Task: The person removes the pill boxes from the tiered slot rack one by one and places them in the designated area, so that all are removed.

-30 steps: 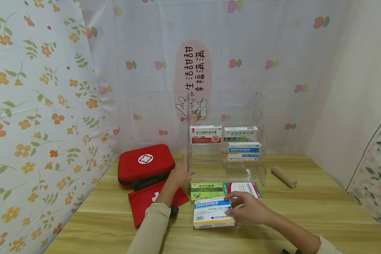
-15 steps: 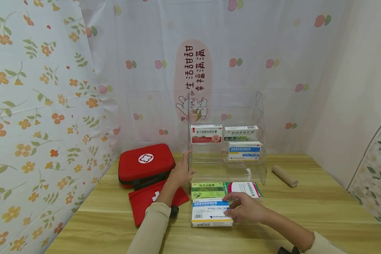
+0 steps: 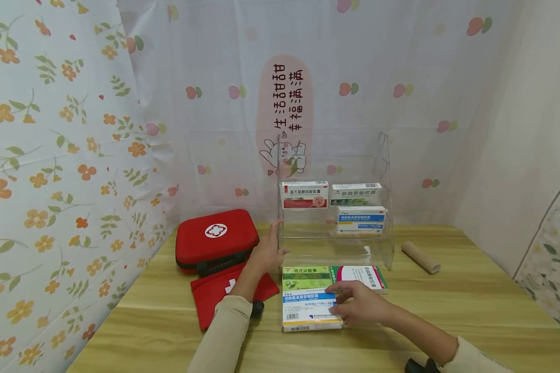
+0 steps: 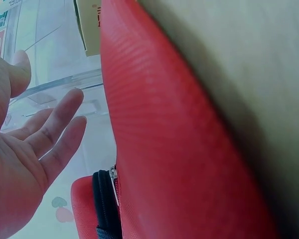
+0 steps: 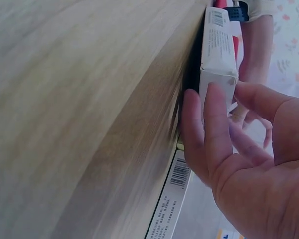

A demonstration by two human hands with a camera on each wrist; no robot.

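Observation:
My right hand (image 3: 361,305) grips the right end of a white and blue medicine box (image 3: 308,313) low over the table, thumb on its upper side and fingers about the end. The right wrist view shows the box's white end flap (image 5: 217,79) between thumb and fingers. My left hand (image 3: 267,254), its fingers extended, touches the left side of a clear acrylic display stand (image 3: 322,249). Three medicine boxes stand on its tiers: a red and white one (image 3: 304,196), a green and white one (image 3: 355,194) and, lower right, a blue and white one (image 3: 361,220).
Behind the held box, a green box (image 3: 305,277) and a white and magenta box (image 3: 361,277) lie flat before the stand. A red first-aid case (image 3: 217,238) and red pouch (image 3: 210,300) are at left. A cardboard tube (image 3: 420,257) lies at right.
My right hand has shifted slightly left with the white and blue medicine box, which now lies straighter below the green box. The left hand stays at the stand's side.

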